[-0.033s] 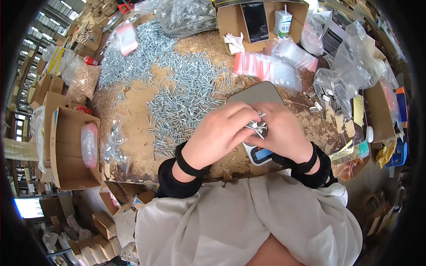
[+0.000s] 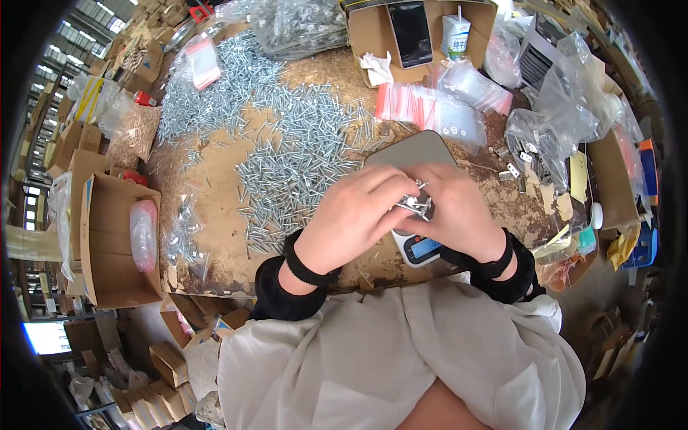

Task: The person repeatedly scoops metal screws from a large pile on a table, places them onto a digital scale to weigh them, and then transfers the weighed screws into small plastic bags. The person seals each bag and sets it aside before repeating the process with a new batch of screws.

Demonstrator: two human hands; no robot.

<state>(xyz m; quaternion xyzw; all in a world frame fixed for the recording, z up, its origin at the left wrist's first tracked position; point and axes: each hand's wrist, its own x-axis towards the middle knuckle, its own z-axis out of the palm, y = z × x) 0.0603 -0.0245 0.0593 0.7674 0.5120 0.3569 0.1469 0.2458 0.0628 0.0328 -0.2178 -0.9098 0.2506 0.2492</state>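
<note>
A small bunch of silver screws (image 2: 416,206) sits between my two hands, their heads and shafts pointing different ways. My left hand (image 2: 358,208) is closed around the bunch from one side, thumb and fingers bent. On the other side my right hand (image 2: 459,208) curls in against the same screws. Both hands are above a digital scale (image 2: 423,145) with a grey pan and a lit blue display, and they cover much of it. Left of them, a wide heap of loose screws (image 2: 294,172) spreads over the worn wooden table (image 2: 215,251).
Clear zip bags with red edges (image 2: 408,104) lie beyond the scale. A cardboard box (image 2: 365,43) behind them holds a phone (image 2: 411,36) and a drink carton (image 2: 456,36). Small metal brackets (image 2: 527,158) lie at right. An open carton (image 2: 107,265) stands left, near bagged hardware (image 2: 185,240).
The screws between my hands have shifted and turned slightly. Both hands stay in nearly the same place over the scale.
</note>
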